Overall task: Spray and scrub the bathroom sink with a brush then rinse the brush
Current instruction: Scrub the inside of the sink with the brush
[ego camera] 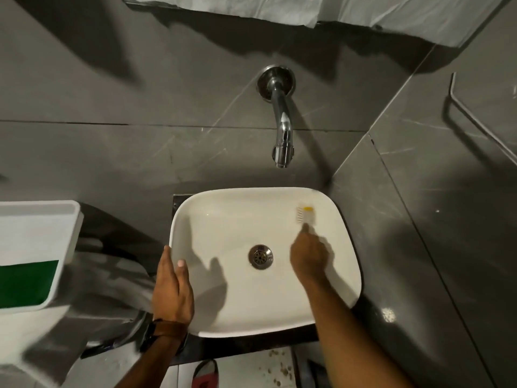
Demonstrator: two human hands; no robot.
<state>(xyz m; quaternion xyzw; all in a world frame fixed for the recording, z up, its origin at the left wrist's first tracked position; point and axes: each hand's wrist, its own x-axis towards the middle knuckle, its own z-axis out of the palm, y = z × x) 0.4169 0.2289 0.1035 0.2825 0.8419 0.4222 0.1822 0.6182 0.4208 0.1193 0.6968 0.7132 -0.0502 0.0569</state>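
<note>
Scrub step is in progress. Right hand (307, 256) is gripping the brush (305, 216) by its handle, fingers closed round it, and the white bristle head with the yellow spot is pressing on the far right inner wall of the sink (347, 292). The hand is motion-blurred, so I'm reading it as stroking fast. Left hand (173, 287) is lying open and flat along the sink's near left rim, thumb hooked just over the edge, bracing, holding nothing.

The sink is a white vessel basin sitting on a dark bench (246, 347), drain (260, 256) in the middle, wall tap (282, 127) hanging above the far edge. No water is running from it. No spray bottle is showing in view, and I can't tell whether the basin is wet with cleaner.

How I'd be doing this step well:
- keeping bristles flat to the wall, not riding on the tip
- working in short overlapping strokes from rim down toward the drain, so loosened dirt is moving 1 way
- going round all 4 walls, then the floor and drain ring
- keeping the left hand bracing so the push isn't shifting the basin

Rinse of the brush is not yet done, judging by the dry tap.
</note>
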